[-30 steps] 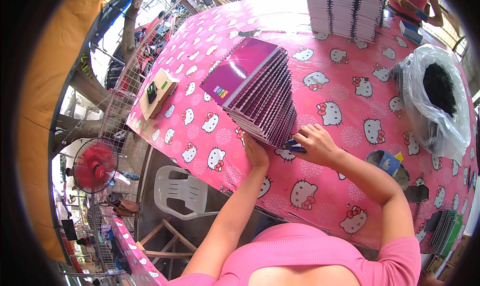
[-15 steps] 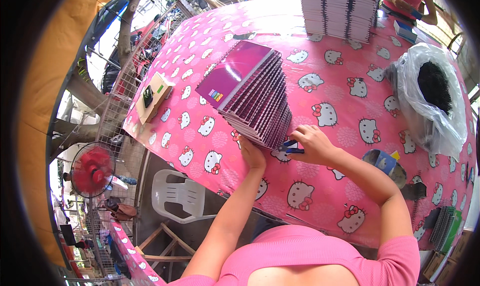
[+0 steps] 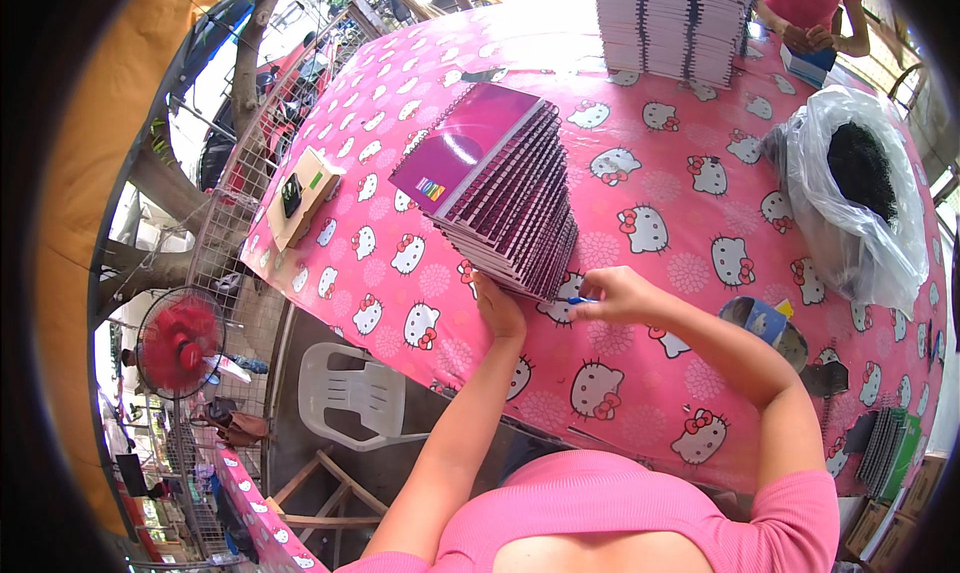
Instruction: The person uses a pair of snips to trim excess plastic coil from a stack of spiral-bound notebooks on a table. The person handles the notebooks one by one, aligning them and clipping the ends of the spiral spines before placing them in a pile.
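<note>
A tall stack of spiral-bound notebooks (image 3: 515, 213) with shiny purple covers stands on the table, its coil edges turned to the right. My left hand (image 3: 502, 311) rests against the near lower corner of the stack, fingers stretched out and partly hidden by the notebooks. At the foot of the coil side, my right hand (image 3: 625, 297) is closed around small blue-handled pliers (image 3: 580, 300). Most of the pliers is hidden in my fingers, and their tip is close to the lowest coils.
A pink patterned cloth (image 3: 660, 183) covers the table. To the right are a plastic bag of black coils (image 3: 868, 178), a blue tape roll (image 3: 757, 321) and green notebooks (image 3: 895, 458). Taller book stacks (image 3: 672, 23) stand at the back, near another person's hands (image 3: 808, 39). A phone (image 3: 291, 195) lies on cardboard at left.
My right hand has turned slightly and closed further over the pliers, so less of their handles shows. The other person's hands have come together over a blue-and-white box.
</note>
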`<action>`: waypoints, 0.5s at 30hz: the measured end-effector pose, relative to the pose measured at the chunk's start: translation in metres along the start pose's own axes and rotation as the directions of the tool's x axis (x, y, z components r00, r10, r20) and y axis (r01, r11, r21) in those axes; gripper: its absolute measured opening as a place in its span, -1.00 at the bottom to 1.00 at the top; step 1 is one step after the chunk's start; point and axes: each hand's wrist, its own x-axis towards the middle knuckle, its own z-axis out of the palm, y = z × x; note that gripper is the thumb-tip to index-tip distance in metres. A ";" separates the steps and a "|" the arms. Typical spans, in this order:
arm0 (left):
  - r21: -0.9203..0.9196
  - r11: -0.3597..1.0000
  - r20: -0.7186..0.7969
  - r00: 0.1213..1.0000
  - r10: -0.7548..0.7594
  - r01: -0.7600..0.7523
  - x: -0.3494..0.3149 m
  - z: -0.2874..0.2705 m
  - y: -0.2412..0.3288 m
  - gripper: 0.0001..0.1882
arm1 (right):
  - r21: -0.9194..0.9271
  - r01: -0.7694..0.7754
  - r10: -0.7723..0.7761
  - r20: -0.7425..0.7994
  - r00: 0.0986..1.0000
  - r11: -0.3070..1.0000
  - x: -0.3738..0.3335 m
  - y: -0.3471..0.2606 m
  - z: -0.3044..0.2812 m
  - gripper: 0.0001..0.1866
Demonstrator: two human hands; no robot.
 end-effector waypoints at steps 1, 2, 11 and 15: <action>0.026 1.000 0.004 1.000 0.011 -0.011 -0.001 0.001 0.002 -0.29 | -0.270 0.114 -0.156 -0.142 0.977 0.956 -0.008 -0.003 0.003 -0.50; 0.053 0.998 0.008 1.000 0.021 -0.022 -0.003 0.002 0.005 -0.29 | -0.531 0.171 -0.337 -0.231 0.913 0.830 -0.014 -0.005 0.003 -0.48; 0.009 1.000 0.036 0.999 0.013 -0.013 -0.004 0.004 0.007 -0.30 | -0.653 0.232 -0.524 -0.294 0.800 0.721 -0.004 0.018 0.015 -0.51; 0.046 0.999 0.087 0.996 0.017 -0.021 -0.004 0.001 0.011 -0.29 | -0.630 0.269 -0.536 -0.281 0.796 0.729 -0.003 0.014 0.016 -0.53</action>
